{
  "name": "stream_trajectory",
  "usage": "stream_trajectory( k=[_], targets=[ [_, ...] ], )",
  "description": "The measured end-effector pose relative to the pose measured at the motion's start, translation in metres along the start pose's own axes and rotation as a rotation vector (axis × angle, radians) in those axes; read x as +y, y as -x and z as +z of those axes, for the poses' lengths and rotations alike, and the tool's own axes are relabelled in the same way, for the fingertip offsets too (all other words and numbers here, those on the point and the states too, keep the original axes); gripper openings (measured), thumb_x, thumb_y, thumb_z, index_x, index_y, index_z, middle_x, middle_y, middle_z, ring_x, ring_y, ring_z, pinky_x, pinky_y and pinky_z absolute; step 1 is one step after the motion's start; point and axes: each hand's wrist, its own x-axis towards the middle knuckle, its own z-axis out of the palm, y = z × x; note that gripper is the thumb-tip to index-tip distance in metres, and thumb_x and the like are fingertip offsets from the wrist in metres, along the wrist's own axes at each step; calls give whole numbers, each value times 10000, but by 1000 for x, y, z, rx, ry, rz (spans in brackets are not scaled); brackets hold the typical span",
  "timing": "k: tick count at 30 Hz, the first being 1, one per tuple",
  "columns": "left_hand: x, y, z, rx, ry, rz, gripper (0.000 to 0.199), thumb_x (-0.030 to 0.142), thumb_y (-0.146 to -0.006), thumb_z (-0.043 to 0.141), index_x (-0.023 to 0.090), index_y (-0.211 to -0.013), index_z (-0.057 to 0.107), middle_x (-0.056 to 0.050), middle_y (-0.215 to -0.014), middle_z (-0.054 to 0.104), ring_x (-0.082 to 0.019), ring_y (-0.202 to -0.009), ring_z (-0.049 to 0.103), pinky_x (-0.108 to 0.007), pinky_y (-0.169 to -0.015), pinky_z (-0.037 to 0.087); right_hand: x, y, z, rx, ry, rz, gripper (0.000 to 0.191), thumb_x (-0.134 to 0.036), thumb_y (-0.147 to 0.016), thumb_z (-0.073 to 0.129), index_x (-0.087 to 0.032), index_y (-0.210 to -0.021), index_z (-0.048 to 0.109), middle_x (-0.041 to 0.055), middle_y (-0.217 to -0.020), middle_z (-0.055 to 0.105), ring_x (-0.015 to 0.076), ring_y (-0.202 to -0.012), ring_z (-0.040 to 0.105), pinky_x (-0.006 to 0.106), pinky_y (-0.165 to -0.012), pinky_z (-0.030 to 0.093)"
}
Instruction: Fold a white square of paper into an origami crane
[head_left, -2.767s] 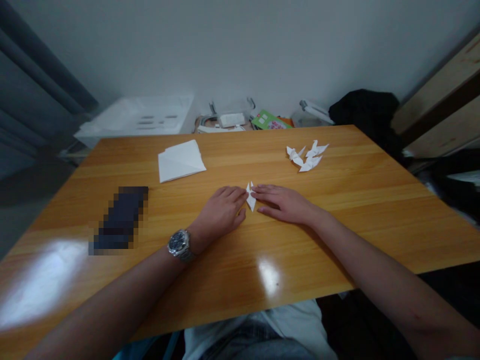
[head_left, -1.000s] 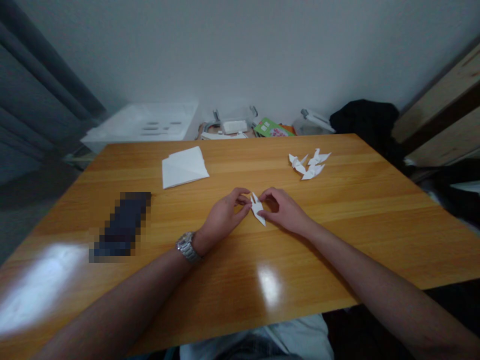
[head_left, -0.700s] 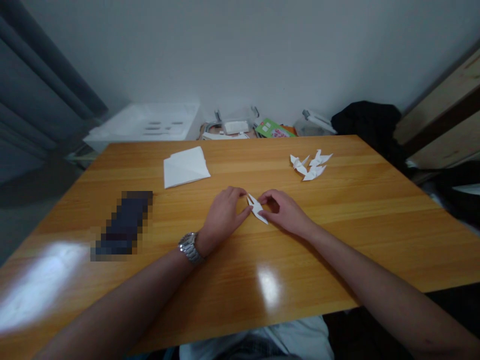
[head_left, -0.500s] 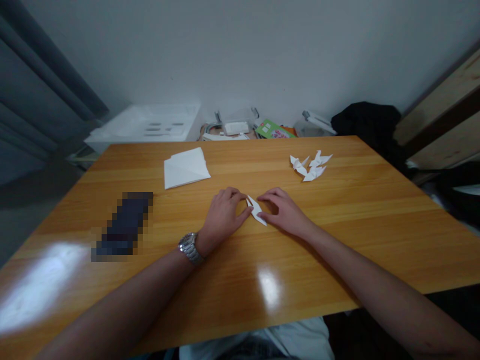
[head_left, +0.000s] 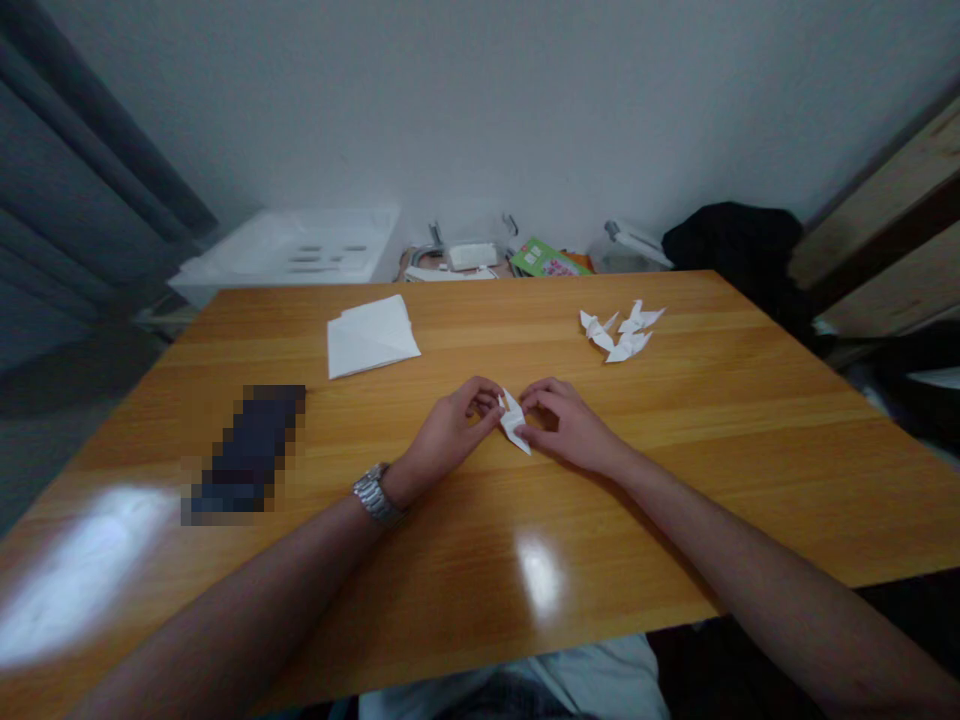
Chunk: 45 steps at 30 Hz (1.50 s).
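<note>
A small white folded paper with pointed ends is between my two hands over the middle of the table. My left hand, with a metal watch at its wrist, pinches the paper's left side between thumb and fingertips. From the other side my right hand holds the paper's right edge, its thumb low against it and its fingers curled above. Several finished-looking paper cranes lie together farther back on the right.
White paper sheets lie stacked at the back left of the wooden table. A pixelated dark object rests on the left. Beyond the far edge are a white tray, a green booklet and a black cloth-like bundle.
The left fingers have curled inward and the left hand has turned slightly. One point of the folded paper now stands more apart from the other. The right hand has hardly moved.
</note>
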Motion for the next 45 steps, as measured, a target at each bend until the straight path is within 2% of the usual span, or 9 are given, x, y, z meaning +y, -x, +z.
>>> stream_trajectory(
  k=[4,7,10,20,27,32,37,41,45],
  targets=[
    [4,0,2,48,111,-21,136,258,-914,638,185,-1022,600,-30,-954,701,-141,-867,668,-258,-758,527,-6,-1,-3,-32,-124,62,137,-272,-852,715,-198,-952,656,51,-985,680,215,-946,610,377,-890,456],
    [9,-1,2,72,190,-20,151,263,-901,653,174,-1011,599,-34,-931,686,-140,-847,656,-250,-743,521,-11,0,-2,-77,-355,196,170,-325,-869,699,-195,-960,639,25,-910,679,177,-822,613,322,-784,468],
    [11,-1,1,77,252,-22,180,278,-896,671,164,-1018,604,-40,-927,680,-142,-847,651,-254,-756,517,-15,1,1,-98,-599,277,222,-360,-853,723,-190,-955,622,18,-886,680,155,-776,618,291,-735,474],
    [18,-2,-4,53,467,-6,242,387,-918,672,157,-991,657,-63,-964,709,-160,-888,659,-292,-842,526,-21,2,2,-106,-926,366,270,-376,-810,798,-182,-961,687,15,-920,678,133,-817,604,269,-790,455],
    [19,-1,-4,21,580,-48,247,385,-902,702,161,-996,657,-61,-982,708,-150,-882,653,-269,-813,524,-27,4,3,-160,-1188,551,325,-387,-761,847,-174,-963,708,-6,-842,647,107,-728,579,229,-680,438],
    [18,-1,-3,19,557,-39,233,377,-894,715,163,-961,653,-51,-959,702,-144,-868,646,-271,-823,514,-31,3,0,-184,-1239,582,364,-397,-734,871,-154,-945,699,-10,-777,650,90,-646,569,216,-605,423],
    [18,1,-4,-69,532,9,223,365,-898,717,160,-948,645,-46,-923,696,-145,-844,652,-282,-811,514,-34,5,-2,-251,-1207,522,334,-433,-813,808,-152,-927,670,19,-767,684,117,-665,636,237,-622,477],
    [17,1,-9,-84,424,57,219,356,-903,712,153,-964,655,-62,-932,703,-152,-843,656,-291,-806,517,-36,5,-5,-241,-1171,506,316,-412,-817,810,-145,-915,672,25,-813,697,102,-656,644,230,-615,489],
    [18,-1,-15,-80,317,106,221,352,-890,727,147,-953,673,-69,-940,706,-158,-870,657,-287,-813,515,-39,4,-9,-235,-1156,524,315,-403,-797,828,-140,-894,685,6,-767,683,80,-607,614,212,-577,470]
  ],
)
